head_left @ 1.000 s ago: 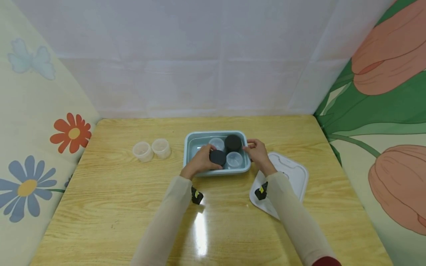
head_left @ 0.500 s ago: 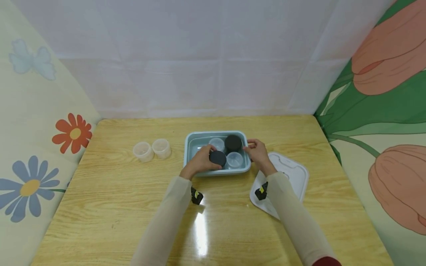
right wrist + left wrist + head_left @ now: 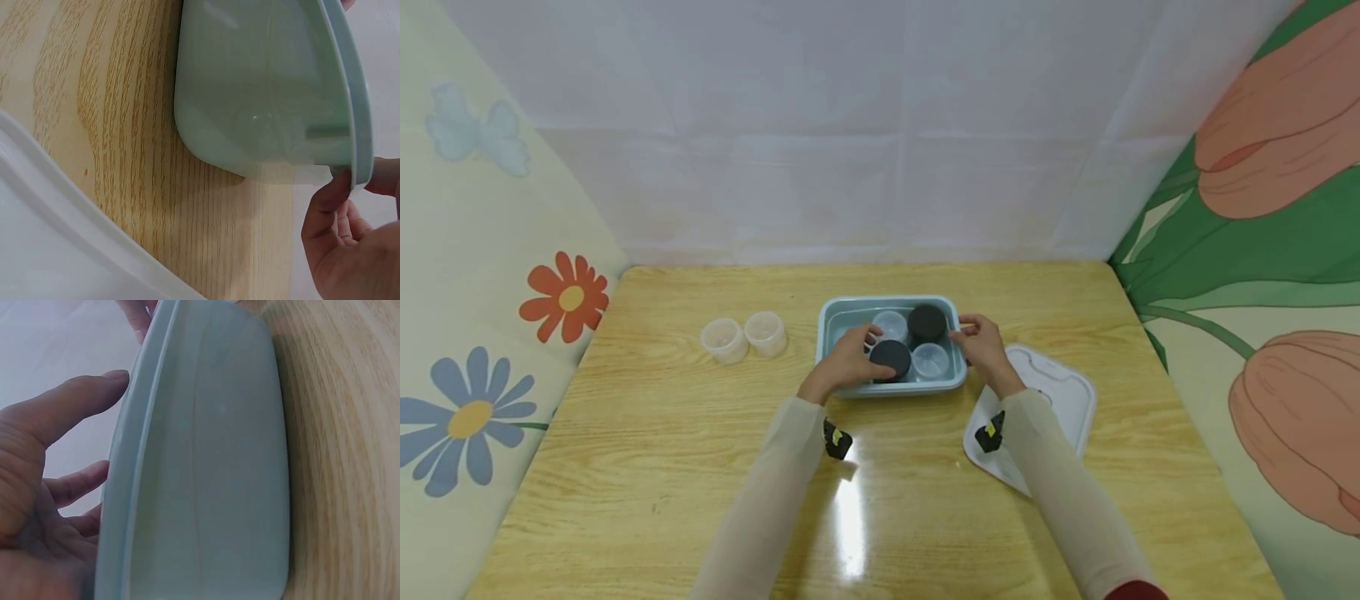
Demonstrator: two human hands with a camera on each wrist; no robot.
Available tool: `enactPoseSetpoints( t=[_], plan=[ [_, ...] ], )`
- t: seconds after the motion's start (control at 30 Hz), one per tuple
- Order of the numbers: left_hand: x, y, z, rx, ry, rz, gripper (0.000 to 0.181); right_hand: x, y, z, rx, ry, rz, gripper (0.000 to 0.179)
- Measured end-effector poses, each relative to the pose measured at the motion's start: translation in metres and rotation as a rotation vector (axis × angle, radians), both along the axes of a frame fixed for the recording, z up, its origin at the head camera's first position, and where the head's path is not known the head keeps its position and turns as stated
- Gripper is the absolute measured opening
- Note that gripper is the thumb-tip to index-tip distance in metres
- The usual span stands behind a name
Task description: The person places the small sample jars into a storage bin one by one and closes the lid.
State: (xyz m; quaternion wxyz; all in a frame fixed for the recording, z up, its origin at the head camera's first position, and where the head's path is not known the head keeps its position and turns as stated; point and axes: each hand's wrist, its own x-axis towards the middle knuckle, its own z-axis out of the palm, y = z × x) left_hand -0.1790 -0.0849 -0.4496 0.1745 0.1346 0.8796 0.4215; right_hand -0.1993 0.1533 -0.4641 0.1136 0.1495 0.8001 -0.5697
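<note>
A light blue plastic tub (image 3: 832,315) stands on the table. In its right half are two clear cups, a rear one (image 3: 891,327) and a front one (image 3: 931,361), and two round black-topped containers, one behind (image 3: 927,322) and one in front (image 3: 891,359). My left hand (image 3: 847,360) reaches over the front rim, thumb and fingers spread loosely beside the front black-topped container. In the left wrist view the thumb (image 3: 87,400) shows over the rim, apart from the fingers. My right hand (image 3: 350,244) pinches the tub's right rim between thumb and fingers.
Two translucent cups, one at left (image 3: 723,341) and one beside it (image 3: 765,334), stand left of the tub. A white lid (image 3: 1063,392) lies on the wooden table (image 3: 662,467) under the right forearm. A white cloth backdrop (image 3: 820,200) hangs behind the table.
My left hand has loosened its hold on the front black-topped container, its fingers drawing slightly left and away. The right hand stays at the tub's rim.
</note>
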Motion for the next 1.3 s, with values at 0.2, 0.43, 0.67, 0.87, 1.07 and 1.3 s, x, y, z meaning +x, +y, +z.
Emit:
enactPoseSetpoints(
  t=[0.2, 0.43, 0.67, 0.87, 1.07, 1.3],
  plan=[
    [-0.001, -0.007, 0.006, 0.045, -0.013, 0.025, 0.068, 0.000, 0.000, -0.001, 0.006, -0.003, 0.001, 0.041],
    [-0.004, -0.021, 0.007, 0.063, -0.010, 0.054, 0.069, 0.001, -0.001, -0.001, 0.006, -0.005, 0.001, 0.040],
    [-0.004, -0.034, 0.011, 0.105, 0.024, 0.066, 0.066, 0.000, 0.000, -0.001, -0.003, -0.012, 0.005, 0.041],
    [-0.001, -0.045, 0.014, 0.121, 0.057, 0.082, 0.063, 0.001, 0.000, -0.001, -0.003, -0.015, 0.007, 0.040],
    [0.000, -0.060, 0.018, 0.163, 0.048, 0.150, 0.065, 0.001, 0.000, 0.000, 0.004, -0.022, 0.017, 0.040],
    [0.001, -0.077, 0.021, 0.122, 0.012, 0.227, 0.068, 0.000, -0.001, 0.000, -0.001, -0.021, 0.010, 0.040]
  ],
)
